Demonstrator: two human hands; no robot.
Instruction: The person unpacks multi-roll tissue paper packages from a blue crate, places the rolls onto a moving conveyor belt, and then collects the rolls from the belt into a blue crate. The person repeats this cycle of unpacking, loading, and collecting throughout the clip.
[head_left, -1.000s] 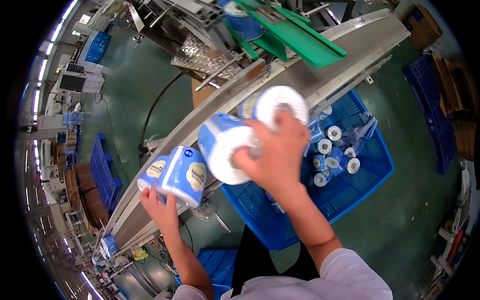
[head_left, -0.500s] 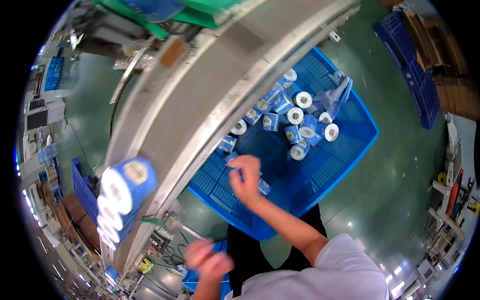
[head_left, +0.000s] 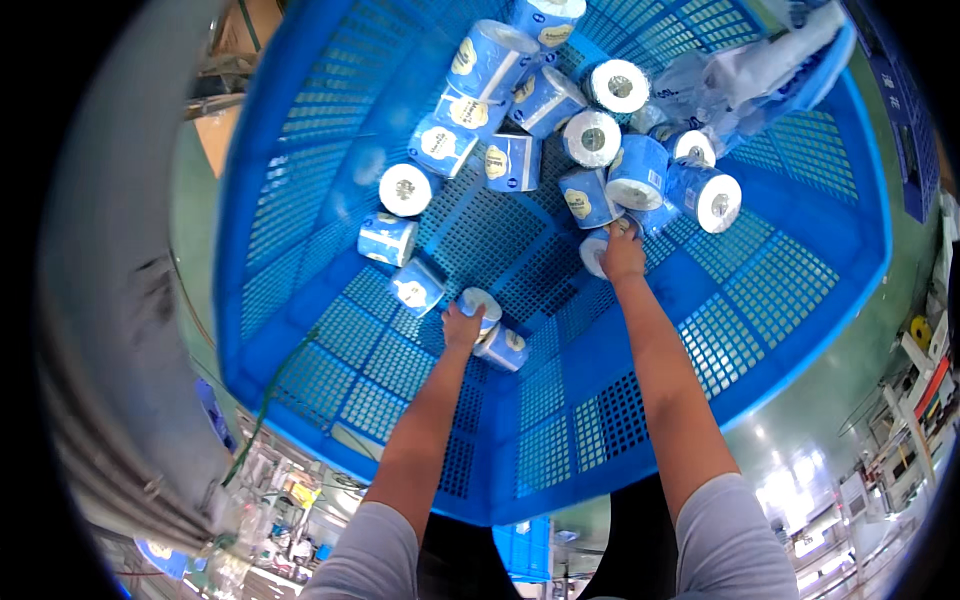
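Observation:
Both my arms reach down into a large blue plastic basket (head_left: 800, 375) with mesh walls. My left hand (head_left: 461, 328) is closed round a blue-and-white wrapped toilet paper roll (head_left: 482, 303) low in the basket. Right beside it lies another wrapped roll (head_left: 505, 348). Farther right, my right hand (head_left: 624, 254) has its fingers on a toilet paper roll (head_left: 594, 252), whose far side is partly hidden. Just above that hand is a cluster of rolls, among them an upright-looking one (head_left: 638, 170) and one with its white end showing (head_left: 718, 203).
Several more rolls (head_left: 513, 162) lie along the basket's far and left side. A crumpled pale-blue plastic bag (head_left: 745, 85) rests at the far right. The grey metal side of a conveyor (head_left: 130, 230) stands left of the basket, with a green cord (head_left: 268, 395) hanging near its rim.
My view has moved down and closer over the basket. My left hand has come from beside the conveyor into the basket onto a roll; my right hand has moved right onto another.

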